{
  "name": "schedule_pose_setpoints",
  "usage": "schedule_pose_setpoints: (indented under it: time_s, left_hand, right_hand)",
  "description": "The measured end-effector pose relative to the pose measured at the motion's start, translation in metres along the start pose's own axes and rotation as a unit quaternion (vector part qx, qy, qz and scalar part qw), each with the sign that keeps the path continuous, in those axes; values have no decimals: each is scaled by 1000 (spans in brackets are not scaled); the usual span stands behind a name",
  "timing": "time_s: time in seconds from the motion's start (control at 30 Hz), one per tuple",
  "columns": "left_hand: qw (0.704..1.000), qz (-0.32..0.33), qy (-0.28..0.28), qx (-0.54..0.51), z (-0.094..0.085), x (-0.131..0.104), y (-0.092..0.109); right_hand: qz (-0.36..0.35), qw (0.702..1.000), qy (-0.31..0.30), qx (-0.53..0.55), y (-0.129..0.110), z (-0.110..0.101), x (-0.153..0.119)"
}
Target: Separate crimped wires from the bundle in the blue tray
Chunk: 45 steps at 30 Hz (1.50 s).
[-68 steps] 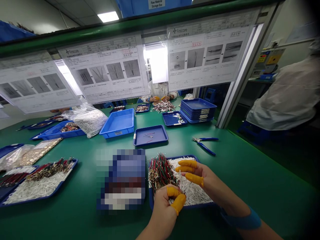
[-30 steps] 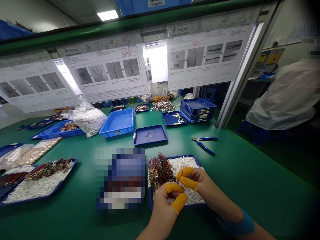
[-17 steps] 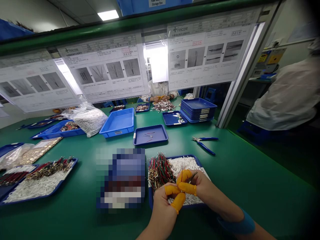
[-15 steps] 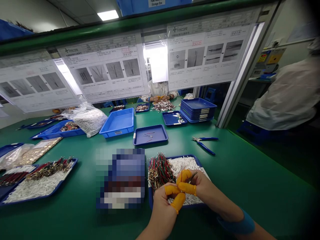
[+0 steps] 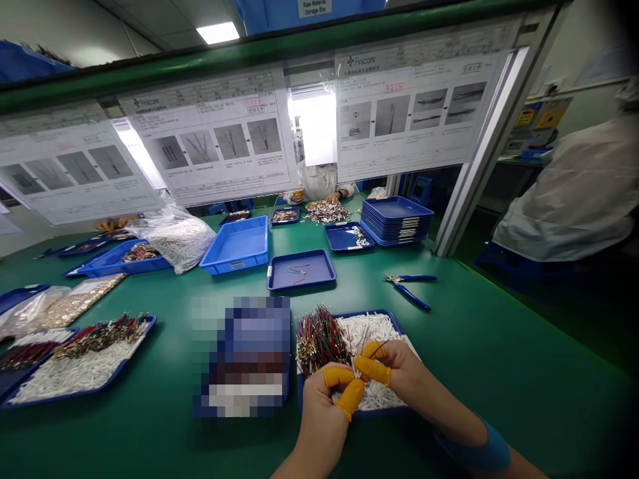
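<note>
My left hand (image 5: 327, 412) and my right hand (image 5: 399, 366) meet over the front of a blue tray (image 5: 359, 412), both with yellow finger cots on. Thumb and forefinger of the left hand pinch a small white tube (image 5: 356, 368). Between the fingertips of my right hand are thin wires (image 5: 364, 336), their ends sticking up and out to the right. The exact join between tube and wires is hidden by the fingers. Beneath the hands, the tray holds a bundle of red, green and black wires (image 5: 322, 339) with metal ends, beside a heap of white tubes (image 5: 374, 326).
Blue-handled cutters (image 5: 412, 286) lie to the right. A shallow tray (image 5: 302, 273) with a few wires sits ahead, near a blue bin (image 5: 237, 246) and stacked trays (image 5: 397, 219). A pixelated tray (image 5: 244, 359) stands left. A co-worker's hands (image 5: 332, 197) are across the table.
My fingertips have shifted slightly, and the white tube between them now shows. The wires in my right hand have turned a little. Across the table, the co-worker's hands have moved apart.
</note>
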<state>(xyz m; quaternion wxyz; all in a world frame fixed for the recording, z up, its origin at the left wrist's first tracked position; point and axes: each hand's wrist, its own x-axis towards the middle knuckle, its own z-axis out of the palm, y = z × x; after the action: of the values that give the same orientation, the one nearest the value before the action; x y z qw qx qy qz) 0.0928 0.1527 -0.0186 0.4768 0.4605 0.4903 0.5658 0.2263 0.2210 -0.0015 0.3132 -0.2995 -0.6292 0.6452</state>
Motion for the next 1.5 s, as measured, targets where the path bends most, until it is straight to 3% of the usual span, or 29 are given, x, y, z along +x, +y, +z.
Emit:
schedule_pose_setpoints:
  time_s: [0.2,0.37,0.67,0.87,1.1,1.33,1.5]
  left_hand:
    - [1000,-5,5,24,0,-1,-1]
    - [999,-5,-8,33,0,0,-1]
    - [999,-27,-21,31,1,1,3]
    - [998,-30,-15,47,1,1,7]
    - [986,41,-3,164,0,-3,3]
    - [909,265,-14,323,-7,-3,3]
    - [895,282,-33,343,-8,-2,4]
  right_hand:
    - [9,997,56,56,0,0,2]
    - [-15,1000,22,4,-2,-1,1]
    - [-3,999,13,39,8,-1,2]
    - [-47,997,12,-66,-1,-2,-2]
    - [-44,990,-2,-134,-3,0,-4]
    - [-103,959,37,-260,-5,6,-3]
    - [-110,946,90,-293,0,6,-3]
